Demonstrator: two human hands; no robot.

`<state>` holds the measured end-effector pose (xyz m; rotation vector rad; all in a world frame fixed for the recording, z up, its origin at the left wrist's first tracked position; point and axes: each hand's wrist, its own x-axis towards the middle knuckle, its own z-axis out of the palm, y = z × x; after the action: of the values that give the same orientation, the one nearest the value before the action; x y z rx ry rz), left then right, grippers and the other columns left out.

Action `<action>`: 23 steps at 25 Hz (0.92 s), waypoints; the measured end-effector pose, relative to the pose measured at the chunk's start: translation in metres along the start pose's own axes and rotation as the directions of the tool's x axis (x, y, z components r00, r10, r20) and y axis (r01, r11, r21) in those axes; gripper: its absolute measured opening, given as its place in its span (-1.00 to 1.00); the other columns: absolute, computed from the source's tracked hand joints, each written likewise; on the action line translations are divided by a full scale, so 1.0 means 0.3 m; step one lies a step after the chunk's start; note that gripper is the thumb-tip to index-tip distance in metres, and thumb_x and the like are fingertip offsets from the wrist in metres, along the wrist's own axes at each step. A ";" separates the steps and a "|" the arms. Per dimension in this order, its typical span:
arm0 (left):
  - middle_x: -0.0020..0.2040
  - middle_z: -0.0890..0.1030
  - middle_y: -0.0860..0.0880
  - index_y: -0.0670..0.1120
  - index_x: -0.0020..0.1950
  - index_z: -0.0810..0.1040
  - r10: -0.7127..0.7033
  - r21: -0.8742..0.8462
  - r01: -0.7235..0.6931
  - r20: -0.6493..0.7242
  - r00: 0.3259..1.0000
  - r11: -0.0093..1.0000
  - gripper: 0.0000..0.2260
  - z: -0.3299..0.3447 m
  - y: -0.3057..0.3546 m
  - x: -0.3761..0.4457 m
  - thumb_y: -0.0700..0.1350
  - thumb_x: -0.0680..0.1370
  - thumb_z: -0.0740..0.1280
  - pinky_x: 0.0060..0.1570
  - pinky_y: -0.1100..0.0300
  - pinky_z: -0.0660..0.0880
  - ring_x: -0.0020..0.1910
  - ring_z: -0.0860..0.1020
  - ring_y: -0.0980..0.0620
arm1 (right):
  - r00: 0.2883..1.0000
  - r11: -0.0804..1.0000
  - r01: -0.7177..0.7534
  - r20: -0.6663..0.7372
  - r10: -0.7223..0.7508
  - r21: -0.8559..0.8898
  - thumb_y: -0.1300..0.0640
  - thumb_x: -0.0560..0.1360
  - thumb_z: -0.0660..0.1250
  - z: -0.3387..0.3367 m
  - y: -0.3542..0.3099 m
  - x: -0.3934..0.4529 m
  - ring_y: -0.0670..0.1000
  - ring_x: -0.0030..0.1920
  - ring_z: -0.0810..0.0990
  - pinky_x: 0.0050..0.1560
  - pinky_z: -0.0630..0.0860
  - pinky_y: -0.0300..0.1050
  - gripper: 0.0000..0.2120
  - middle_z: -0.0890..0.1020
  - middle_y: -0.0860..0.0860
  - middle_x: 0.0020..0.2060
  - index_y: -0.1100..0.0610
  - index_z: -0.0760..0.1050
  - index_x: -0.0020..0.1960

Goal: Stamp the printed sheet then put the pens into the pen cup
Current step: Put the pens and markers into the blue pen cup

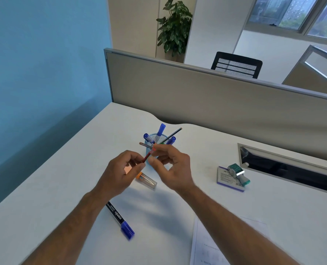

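Printed sheet: near right, flat on desk, partly cut by the frame edge; any stamp mark too faint to confirm.

Blue-capped marker: near centre-left, lying on the desk, cap toward the viewer, far end passing under the left forearm. Not yet in the cup.

Left hand: centre, fingers curled, pinching the lower end of a thin red pen.

Right hand: just right of the left, fingers curled, thumb and forefinger pinching the upper end of the same pen near its orange tip. Pen held slanted, above the desk and directly in front of the cup.

Clear lead case: orange-capped, on the desk below the hands.

Pen cup: blue mesh, just beyond the hands, already holding several blue-capped pens and a pencil, all leaning outward.

Stamp: green, far right, resting tilted on a small purple-edged pad. Well apart from the sheet.

Handling note, step in hand (judged): pen-loading under way, stamping apparently done. Best practice: release one hand, turn the red pen near upright, aim for a gap between the leaning pens rather than onto them, lower instead of dropping, since a light mesh cup crowded on one side may tip. Marker to follow.
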<state>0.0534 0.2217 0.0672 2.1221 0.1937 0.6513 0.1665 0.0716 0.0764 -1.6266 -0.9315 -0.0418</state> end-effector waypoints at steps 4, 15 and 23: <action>-0.15 0.61 0.13 -0.02 0.00 0.56 0.025 -0.031 -0.025 0.012 1.000 0.999 -0.88 0.032 0.028 -0.010 -0.04 0.50 0.39 -0.16 0.45 0.45 -0.11 0.57 0.13 | 0.997 0.997 -0.080 0.019 0.080 0.000 0.17 0.45 0.49 0.016 -0.017 -0.032 -0.18 -0.19 0.66 -0.15 0.55 -0.40 -0.82 0.65 -0.21 -0.19 0.12 0.64 0.05; -0.17 0.61 0.22 0.13 -0.17 0.57 -0.346 0.325 0.185 0.556 0.756 0.927 -0.56 -0.087 -0.084 -0.023 0.22 0.08 0.63 -0.25 0.40 0.46 -0.15 0.53 0.21 | 0.907 0.998 0.062 -0.419 -0.051 0.014 0.20 0.53 0.37 -0.151 -0.074 0.142 0.05 -0.18 0.69 -0.21 0.65 0.16 -0.84 0.65 -0.10 -0.16 0.02 0.51 0.07; -0.01 0.58 0.16 0.12 -0.06 0.61 -0.498 0.559 0.041 0.699 0.513 0.828 -0.55 -0.061 -0.044 -0.033 0.03 0.13 0.66 0.00 0.13 0.55 0.00 0.53 0.13 | 0.914 0.988 0.106 -0.381 -0.141 -0.112 0.22 0.53 0.33 -0.146 -0.036 0.113 -0.03 -0.17 0.64 -0.21 0.65 -0.03 -0.84 0.59 -0.18 -0.15 0.02 0.47 0.07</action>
<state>0.0366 0.2391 0.0617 2.5521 0.1689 -0.7400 0.2029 0.0528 0.1151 -1.5622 -0.7290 -0.4838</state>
